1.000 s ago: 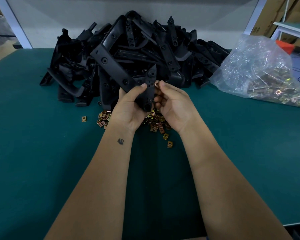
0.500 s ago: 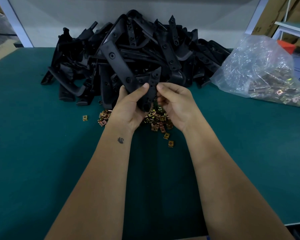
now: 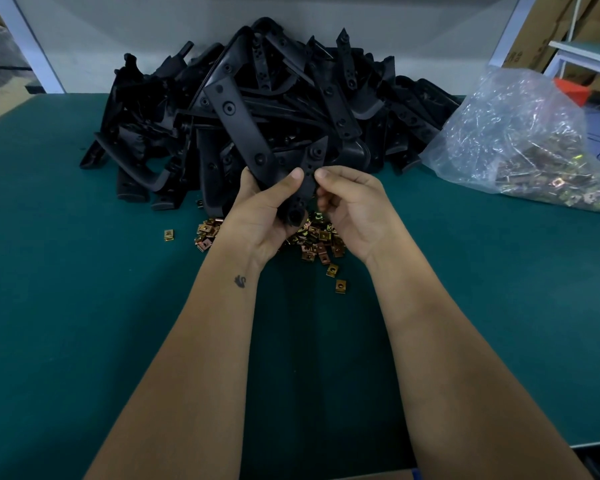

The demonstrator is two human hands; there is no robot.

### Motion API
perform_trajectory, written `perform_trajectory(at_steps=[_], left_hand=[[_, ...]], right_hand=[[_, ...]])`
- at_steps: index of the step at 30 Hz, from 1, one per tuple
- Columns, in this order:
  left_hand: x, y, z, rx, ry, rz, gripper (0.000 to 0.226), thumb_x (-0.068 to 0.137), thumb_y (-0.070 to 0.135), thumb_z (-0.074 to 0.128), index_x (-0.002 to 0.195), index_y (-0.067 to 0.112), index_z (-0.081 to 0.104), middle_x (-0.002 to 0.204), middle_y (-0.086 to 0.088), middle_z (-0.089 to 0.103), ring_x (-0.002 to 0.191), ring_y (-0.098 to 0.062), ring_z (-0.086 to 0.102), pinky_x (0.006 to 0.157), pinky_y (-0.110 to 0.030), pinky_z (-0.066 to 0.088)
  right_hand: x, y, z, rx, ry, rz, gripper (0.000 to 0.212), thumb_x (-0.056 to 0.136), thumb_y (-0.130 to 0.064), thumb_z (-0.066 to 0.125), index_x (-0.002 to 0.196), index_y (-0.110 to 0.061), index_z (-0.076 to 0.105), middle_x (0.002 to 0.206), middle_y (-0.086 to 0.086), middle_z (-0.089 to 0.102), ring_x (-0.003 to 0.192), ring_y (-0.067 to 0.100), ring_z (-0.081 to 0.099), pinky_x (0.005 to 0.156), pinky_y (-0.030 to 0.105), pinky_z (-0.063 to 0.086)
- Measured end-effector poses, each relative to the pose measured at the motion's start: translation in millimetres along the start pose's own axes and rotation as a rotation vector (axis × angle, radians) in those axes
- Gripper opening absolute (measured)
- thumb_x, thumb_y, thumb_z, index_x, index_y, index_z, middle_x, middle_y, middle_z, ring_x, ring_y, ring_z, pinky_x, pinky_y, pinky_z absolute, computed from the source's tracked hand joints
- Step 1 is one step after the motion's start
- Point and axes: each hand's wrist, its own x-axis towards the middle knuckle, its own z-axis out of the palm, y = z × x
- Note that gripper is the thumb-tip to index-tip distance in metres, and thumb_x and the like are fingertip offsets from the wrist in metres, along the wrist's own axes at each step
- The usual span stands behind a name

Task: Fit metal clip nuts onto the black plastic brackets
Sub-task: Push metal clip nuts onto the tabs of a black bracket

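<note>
Raised slightly, bracket — left hand grasps it, right hand pinches its tab.

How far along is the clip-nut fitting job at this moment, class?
Done: no finished brackets can be told apart. In hand: the left hand grips one black bracket while the right hand works at its near arm; no clip nut is visible there. Left: the heap of black brackets, the loose clip nuts on the green table, and the bag of clip nuts.
</note>
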Motion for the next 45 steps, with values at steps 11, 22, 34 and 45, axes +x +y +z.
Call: perform_trajectory(at_steps=[11, 22, 34, 45], left_hand=[[1.3, -3.5, -0.5, 0.061, -0.032, 0.013, 0.033, 0.093, 0.011, 0.066, 0.117, 0.028, 0.052, 0.1, 0.006, 0.074, 0.083, -0.012, 0.071, 0.063, -0.029, 0.056], [7.1, -7.4, -2.2, -0.282, 0.099, -0.012, 0.028, 0.094, 0.009, 0.064, 0.117, 0.017, 0.051, 0.111, -0.01, 0.067, 0.09, -0.019, 0.07, 0.069, -0.029, 0.057], [12.2, -15.7, -1.0, -0.222, 0.03, 0.037, 0.049, 0.096, 0.0, 0.055, 0.139, 0.022, 0.048, 0.107, -0.005, 0.076, 0.105, -0.023, 0.071, 0.097, -0.045, 0.055], [6.4, -14.7, 8.0, -0.144, 0.038, 0.027, 0.035, 0.096, -0.004, 0.055, 0.117, 0.024, 0.059, 0.108, -0.004, 0.073, 0.115, -0.026, 0.066, 0.101, -0.047, 0.052]], right_hand=[[0.7, 2.0, 2.1, -0.099, -0.036, -0.026, 0.021, 0.092, -0.005, 0.063, 0.072, -0.007, 0.062, 0.067, 0.001, 0.055, 0.057, 0.006, 0.049, 0.057, 0.019, 0.041], [2.8, 4.6, 12.8, -0.027, 0.002, -0.037, 0.034, 0.105, -0.02, 0.042, 0.097, -0.005, 0.072, 0.071, 0.002, 0.061, 0.061, 0.009, 0.054, 0.061, 0.021, 0.046], [-6.5, 20.1, 28.3, -0.964, 0.334, -0.42, 0.033, 0.088, -0.052, 0.061, 0.075, -0.023, 0.055, 0.079, -0.009, 0.057, 0.072, 0.007, 0.054, 0.061, 0.026, 0.043], [-4.9, 20.4, 25.8, -1.006, 0.387, -0.46, 0.037, 0.094, -0.043, 0.057, 0.076, -0.012, 0.063, 0.072, -0.007, 0.054, 0.064, 0.009, 0.048, 0.054, 0.025, 0.03]])
